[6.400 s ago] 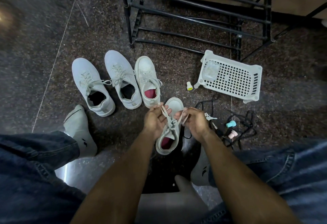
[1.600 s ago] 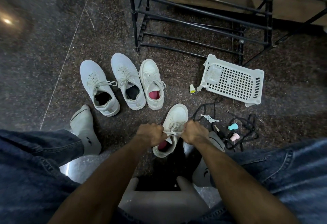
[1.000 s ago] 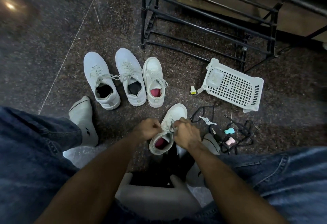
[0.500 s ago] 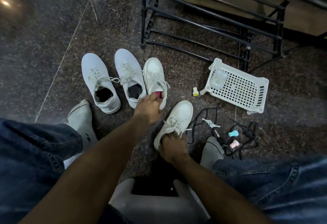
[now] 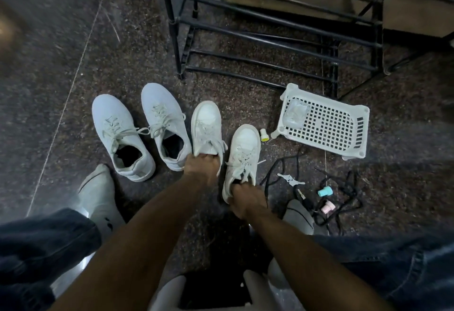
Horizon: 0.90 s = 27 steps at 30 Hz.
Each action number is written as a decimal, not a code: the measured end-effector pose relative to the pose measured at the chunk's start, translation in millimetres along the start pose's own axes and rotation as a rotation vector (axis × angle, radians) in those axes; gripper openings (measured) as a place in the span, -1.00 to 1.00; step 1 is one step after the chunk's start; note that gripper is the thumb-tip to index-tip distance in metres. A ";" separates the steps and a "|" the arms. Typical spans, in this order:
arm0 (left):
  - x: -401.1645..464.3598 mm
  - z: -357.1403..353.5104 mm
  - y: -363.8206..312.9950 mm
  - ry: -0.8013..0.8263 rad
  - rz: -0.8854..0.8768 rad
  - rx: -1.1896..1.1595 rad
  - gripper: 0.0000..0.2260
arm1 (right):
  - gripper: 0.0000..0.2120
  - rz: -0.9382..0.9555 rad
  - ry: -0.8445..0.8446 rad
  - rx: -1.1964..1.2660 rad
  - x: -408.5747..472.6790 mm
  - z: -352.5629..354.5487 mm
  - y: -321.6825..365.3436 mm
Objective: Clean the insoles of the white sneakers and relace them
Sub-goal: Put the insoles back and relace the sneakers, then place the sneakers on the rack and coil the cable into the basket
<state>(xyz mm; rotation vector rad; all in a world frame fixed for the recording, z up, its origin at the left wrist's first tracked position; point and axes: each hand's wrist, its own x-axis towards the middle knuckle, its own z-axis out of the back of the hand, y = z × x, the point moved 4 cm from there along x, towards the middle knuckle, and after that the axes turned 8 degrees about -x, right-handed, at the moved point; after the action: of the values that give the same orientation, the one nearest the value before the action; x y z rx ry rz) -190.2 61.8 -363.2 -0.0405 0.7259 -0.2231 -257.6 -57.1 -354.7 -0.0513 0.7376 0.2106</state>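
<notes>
Two knit shoes (image 5: 143, 130) stand at far left on the floor. Beside them, the left hand (image 5: 201, 166) grips the heel opening of the first white sneaker (image 5: 206, 126). Just right, the right hand (image 5: 247, 198) grasps the heel of the second white sneaker (image 5: 244, 153) (laces tied). A white basket (image 5: 324, 123) lies farther right, black laces (image 5: 344, 195) near it.

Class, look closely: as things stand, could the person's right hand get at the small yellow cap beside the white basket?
Probably not at once: the right hand grips the heel of a white sneaker. Once it lets go, the yellow cap lies uncovered on the floor past that sneaker's toe.
</notes>
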 end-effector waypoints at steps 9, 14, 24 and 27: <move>-41.8 39.3 -9.2 -0.059 -0.090 0.020 -0.65 | -0.84 0.074 -0.004 0.096 -21.3 68.3 -40.5; -71.5 91.3 -31.0 -0.153 -0.196 -0.123 -0.68 | -0.65 0.093 0.004 0.189 -45.4 126.6 -63.6; -139.6 244.2 -89.6 -0.262 -0.317 -0.267 -0.75 | -0.82 0.102 -0.065 0.270 -133.1 272.2 -113.5; -159.1 293.8 -112.0 -0.289 -0.375 -0.293 -0.79 | -0.75 0.090 -0.150 0.204 -163.8 317.6 -131.5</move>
<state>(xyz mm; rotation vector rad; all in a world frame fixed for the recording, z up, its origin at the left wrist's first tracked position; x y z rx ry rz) -132.1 -24.9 -26.6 -0.4817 0.4522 -0.4573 -137.8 -175.6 -13.2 0.1900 0.6092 0.2221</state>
